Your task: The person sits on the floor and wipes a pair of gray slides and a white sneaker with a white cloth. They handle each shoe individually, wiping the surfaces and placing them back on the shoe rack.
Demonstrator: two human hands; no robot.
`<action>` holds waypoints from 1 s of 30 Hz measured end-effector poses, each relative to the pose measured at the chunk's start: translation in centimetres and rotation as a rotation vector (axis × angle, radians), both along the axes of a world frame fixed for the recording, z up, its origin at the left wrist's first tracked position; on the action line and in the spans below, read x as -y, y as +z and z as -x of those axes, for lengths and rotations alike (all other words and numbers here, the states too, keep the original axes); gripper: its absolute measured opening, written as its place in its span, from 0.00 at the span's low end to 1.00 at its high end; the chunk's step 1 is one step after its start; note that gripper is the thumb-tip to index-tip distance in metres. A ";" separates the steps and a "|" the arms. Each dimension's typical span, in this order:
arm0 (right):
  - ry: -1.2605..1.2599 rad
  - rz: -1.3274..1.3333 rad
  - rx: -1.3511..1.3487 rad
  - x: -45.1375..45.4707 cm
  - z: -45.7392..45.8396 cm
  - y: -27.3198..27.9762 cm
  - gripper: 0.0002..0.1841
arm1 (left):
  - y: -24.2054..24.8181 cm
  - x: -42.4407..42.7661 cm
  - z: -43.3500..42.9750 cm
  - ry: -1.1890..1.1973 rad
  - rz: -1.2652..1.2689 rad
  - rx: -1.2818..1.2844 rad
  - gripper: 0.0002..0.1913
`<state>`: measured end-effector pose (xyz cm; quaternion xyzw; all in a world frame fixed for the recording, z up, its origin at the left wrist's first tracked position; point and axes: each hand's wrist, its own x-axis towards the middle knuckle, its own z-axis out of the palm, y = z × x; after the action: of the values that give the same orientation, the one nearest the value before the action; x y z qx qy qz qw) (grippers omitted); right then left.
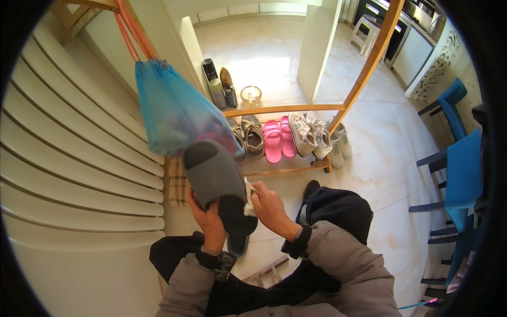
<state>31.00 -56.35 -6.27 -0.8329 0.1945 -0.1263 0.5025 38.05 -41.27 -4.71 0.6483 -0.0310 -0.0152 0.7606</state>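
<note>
A grey slide slipper (pixel 214 178) with a dark insole is held up by my left hand (pixel 212 224), whose fingers grip its left side near the strap. My right hand (pixel 271 204) pinches a white cloth or tissue (pixel 249 198) against the slipper's right edge. Below, partly hidden by the held slipper, another dark slipper (pixel 237 244) rests between my legs. Just beyond the held slipper hangs a blue plastic bag (pixel 174 107) with pink and dark contents.
A wooden rack (pixel 285 170) holds pink slippers (pixel 272 140), dark shoes (pixel 252 136) and white sneakers (pixel 303 134). Spray cans (pixel 218 93) and a glass bowl (pixel 251 95) stand behind it. A white radiator (pixel 87 158) is at left, blue chairs (pixel 461 170) at right.
</note>
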 end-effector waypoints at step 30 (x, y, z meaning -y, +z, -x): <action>-0.061 -0.144 0.230 3.4 -2.4 3.8 0.16 | -9.7 -2.6 0.2 -0.626 0.920 -0.960 0.24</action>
<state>33.43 -59.76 -2.46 -0.7684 0.1695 -0.2216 0.5760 37.88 -38.71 -14.40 0.1463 0.1186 -0.4993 0.8457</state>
